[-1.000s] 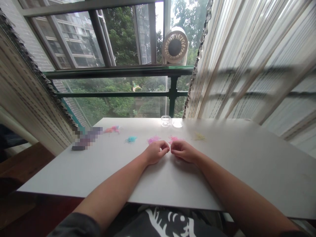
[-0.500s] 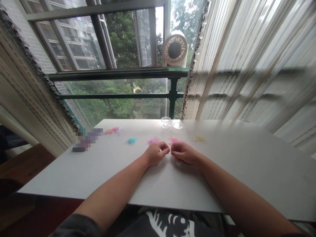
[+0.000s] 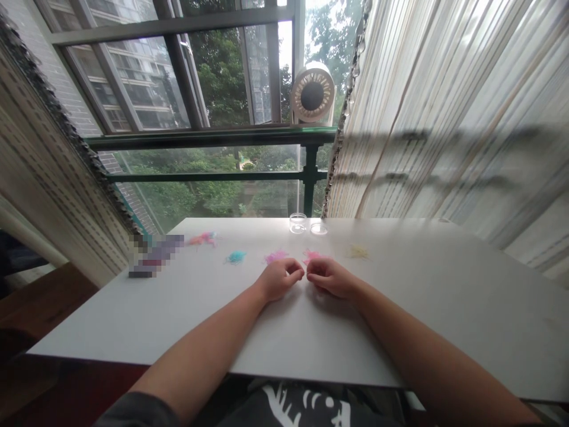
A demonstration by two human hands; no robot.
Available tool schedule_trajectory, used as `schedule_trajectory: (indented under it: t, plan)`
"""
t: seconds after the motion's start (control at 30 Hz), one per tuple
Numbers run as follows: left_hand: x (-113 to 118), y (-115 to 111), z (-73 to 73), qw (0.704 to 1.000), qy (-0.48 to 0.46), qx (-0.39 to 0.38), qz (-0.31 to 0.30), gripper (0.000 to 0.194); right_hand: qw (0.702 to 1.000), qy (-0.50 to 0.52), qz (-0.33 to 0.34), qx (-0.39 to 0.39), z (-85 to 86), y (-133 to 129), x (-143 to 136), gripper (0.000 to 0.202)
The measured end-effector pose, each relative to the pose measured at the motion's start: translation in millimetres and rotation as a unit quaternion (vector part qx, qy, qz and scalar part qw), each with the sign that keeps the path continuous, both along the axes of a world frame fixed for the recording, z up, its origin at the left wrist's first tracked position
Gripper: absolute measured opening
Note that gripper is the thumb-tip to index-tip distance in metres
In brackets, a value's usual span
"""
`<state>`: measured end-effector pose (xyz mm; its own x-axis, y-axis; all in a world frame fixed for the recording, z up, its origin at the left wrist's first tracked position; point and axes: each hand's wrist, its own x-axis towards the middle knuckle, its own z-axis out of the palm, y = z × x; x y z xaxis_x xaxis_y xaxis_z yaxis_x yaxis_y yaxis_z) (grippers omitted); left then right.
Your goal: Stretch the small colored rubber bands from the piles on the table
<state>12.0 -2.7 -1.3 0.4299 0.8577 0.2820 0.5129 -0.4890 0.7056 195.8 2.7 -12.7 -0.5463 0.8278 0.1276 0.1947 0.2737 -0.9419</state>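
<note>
Facing each other at the flat white tabletop [image 3: 191, 314], the bare left hand [image 3: 281, 280] and bare right hand [image 3: 332, 277] stand close but apart, fingers curled toward thumbs; whether anything slim is pinched there, I cannot tell. It looks like close fingertip work, and I'd judge the next move calls for small, steady finger motions. Just beyond the left hand lies a loose purple heap of thin strands [image 3: 276, 255]; beyond the right, a bright-pink tangled heap of similar strands [image 3: 311, 255], partly hidden by the knuckles.
</note>
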Motion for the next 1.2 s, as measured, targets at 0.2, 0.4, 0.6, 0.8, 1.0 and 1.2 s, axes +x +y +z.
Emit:
schedule_trajectory:
  t: [0.2, 0.4, 0.6, 0.8, 1.0, 1.2]
  plan:
    - [1.2, -0.3, 0.1, 1.0, 0.002, 0.001, -0.009, 0.02, 1.0, -0.001, 0.002, 0.003, 1.1, 0.3, -0.2, 0.011]
    - [0.5, 0.4, -0.7, 1.0, -0.007, -0.006, -0.005, 0.021, 1.0, 0.004, 0.006, -0.011, 0.3, 0.1, -0.2, 0.014]
    - [0.9, -1.6, -0.4, 0.999, -0.028, -0.003, -0.018, 0.023, 1.0, -0.008, 0.0, -0.01, -2.6, 2.6, 0.5, 0.017]
    - [0.7, -3.4, -0.5, 0.999, -0.028, -0.006, -0.025, 0.019, 1.0, -0.005, -0.001, -0.011, -1.9, 1.6, -1.0, 0.017]
    - [0.1, 0.1, -3.1, 1.0, -0.02, -0.014, -0.011, 0.017, 1.0, -0.011, -0.007, -0.017, -2.7, 3.0, -0.6, 0.015]
    - [0.3, -0.2, -2.8, 1.0, -0.015, -0.005, -0.008, 0.018, 1.0, 0.008, -0.007, -0.027, -0.9, 2.8, -0.4, 0.016]
